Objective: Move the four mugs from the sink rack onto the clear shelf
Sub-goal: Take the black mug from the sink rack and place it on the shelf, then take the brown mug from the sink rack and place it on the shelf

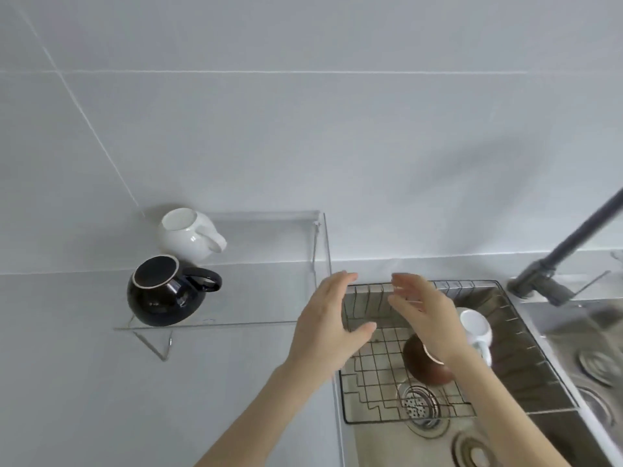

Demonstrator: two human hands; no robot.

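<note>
Two mugs sit upside down on the clear shelf (263, 264): a white mug (183, 237) at the back and a black mug (161, 293) in front of it. In the wire sink rack (374, 375) a brown mug (423, 364) and a white mug (475, 328) lie upside down, both partly hidden by my right forearm. My left hand (328, 318) hovers open over the rack's left edge. My right hand (421, 308) is open above the rack, over the brown mug. Neither hand holds anything.
The rack hangs in a steel sink (387, 446) with a drain (419, 404) below it. A dark tap (569, 244) slants in at the right, above a second basin (593, 348). Grey counter (101, 382) lies under and left of the shelf; tiled wall behind.
</note>
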